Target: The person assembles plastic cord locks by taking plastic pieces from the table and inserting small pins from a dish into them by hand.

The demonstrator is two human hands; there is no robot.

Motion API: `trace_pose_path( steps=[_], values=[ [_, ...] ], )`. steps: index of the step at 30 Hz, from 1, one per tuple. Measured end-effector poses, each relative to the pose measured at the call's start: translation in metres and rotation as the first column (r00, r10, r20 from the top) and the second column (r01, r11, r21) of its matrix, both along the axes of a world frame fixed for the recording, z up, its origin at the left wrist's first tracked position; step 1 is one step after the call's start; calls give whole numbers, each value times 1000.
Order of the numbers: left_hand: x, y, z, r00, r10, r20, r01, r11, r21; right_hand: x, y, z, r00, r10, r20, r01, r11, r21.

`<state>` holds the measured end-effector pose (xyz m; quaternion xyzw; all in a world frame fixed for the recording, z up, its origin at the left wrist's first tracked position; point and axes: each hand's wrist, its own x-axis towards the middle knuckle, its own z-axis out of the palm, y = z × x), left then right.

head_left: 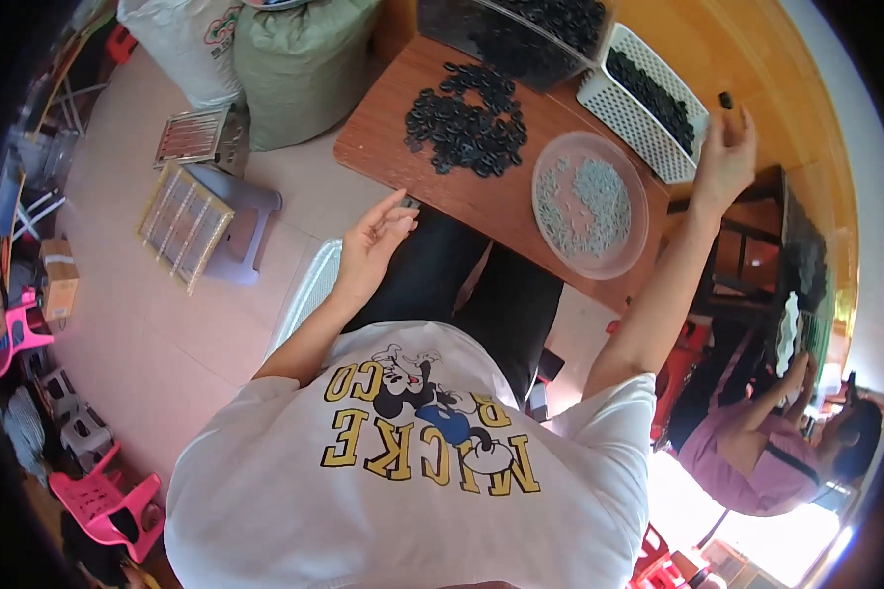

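At the table's near-left edge, my left hand (pixel 368 250) is closed, thumb and fingers together; a tiny greyish thing shows by its fingertips, too small to name. My right hand (pixel 725 165) is raised past the table's right side, its fingers apart. Just beyond those fingertips appears a small black piece (pixel 725 100), seemingly free of them. Below and left of that hand, a white perforated basket (pixel 627 133) holds many black pieces. A round clear tray (pixel 543 211) contains small silvery metal pieces. Black ring-like parts (pixel 467 123) lie in a loose pile on the brown table (pixel 378 147).
A clear bin (pixel 452 39) full of black parts stands at the table's back. Two sacks (pixel 300 74) rest on the floor to the left, near a grey plastic stool (pixel 250 231) with a framed rack (pixel 185 226) leaning on it. Another person (pixel 756 456) sits at the right.
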<state>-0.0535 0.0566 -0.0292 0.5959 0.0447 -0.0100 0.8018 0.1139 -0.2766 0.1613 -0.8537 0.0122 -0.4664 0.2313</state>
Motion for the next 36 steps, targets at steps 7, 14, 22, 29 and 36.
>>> trace_pose_path(
  steps=[7, 14, 22, 29, 36],
  values=[
    [-19, 15, -28, 991, 25, -129, -18, 998, 61, -57, 165, -99, 761, 564, -320, -564, 819, 104],
    [-23, 28, -21, 985, -15, -173, 42, 987, 156, -48, 228, -185, 815, 487, -313, -546, 827, -134],
    [-29, 42, -23, 970, 92, -223, -44, 977, 210, -63, 224, -193, 842, 471, -262, -533, 801, -274],
    [-5, 25, 5, 988, 99, -122, -75, 980, 183, -102, 201, -170, 700, 688, -191, -616, 717, 325],
    [42, -35, 51, 996, -76, 50, 57, 949, 310, -181, 135, -199, 503, 857, -107, -122, 193, 974]
  ],
)
